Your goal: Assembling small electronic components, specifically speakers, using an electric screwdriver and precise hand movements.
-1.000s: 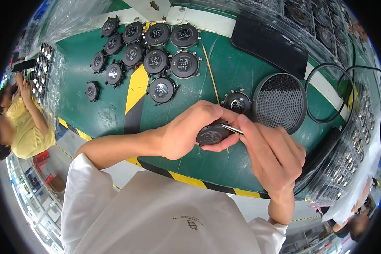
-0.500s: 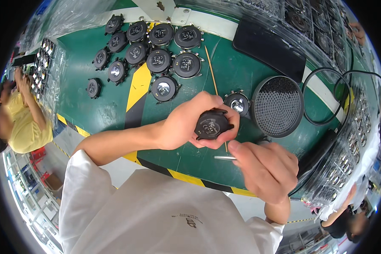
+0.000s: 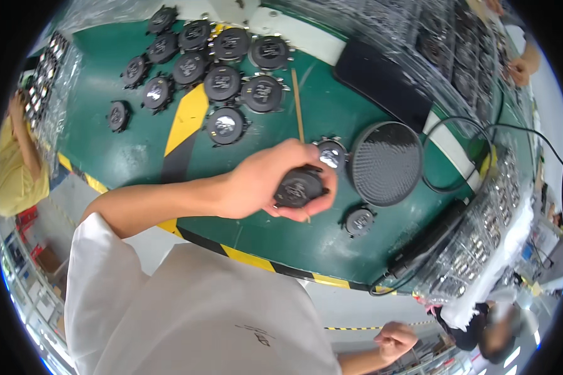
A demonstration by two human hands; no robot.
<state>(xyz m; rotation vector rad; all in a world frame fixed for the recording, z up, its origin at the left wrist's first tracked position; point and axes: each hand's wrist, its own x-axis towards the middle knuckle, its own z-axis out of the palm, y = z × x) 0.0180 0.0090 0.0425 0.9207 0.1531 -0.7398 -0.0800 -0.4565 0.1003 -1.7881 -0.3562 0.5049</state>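
Note:
My left hand (image 3: pixel 256 178) is wrapped round a black watch case (image 3: pixel 299 189), its printed round back turned up. A thin wooden stick (image 3: pixel 298 103) lies on the table and passes under that hand. Away from the table, past its front edge at the lower right, my right hand (image 3: pixel 396 340) is closed with curled fingers; whatever it may hold is hidden. Close to the left hand lies a watch case with a shiny back (image 3: pixel 331 154). Another watch case (image 3: pixel 359 221) rests nearer the front edge.
Several black watch cases (image 3: pixel 222 82) lie back-up at the far left. A round black textured dish (image 3: pixel 386 164) stands right of centre, near a flat black slab (image 3: pixel 385 82), a looped cable (image 3: pixel 426 156) and a long black object (image 3: pixel 426 240). Plastic-wrapped trays (image 3: pixel 481 240) line the right side. Co-workers are at both sides.
My right hand has drawn back from the watch case, down past the table's front edge; its thin metal tool no longer shows. A watch case it covered is now visible. The view has shifted slightly.

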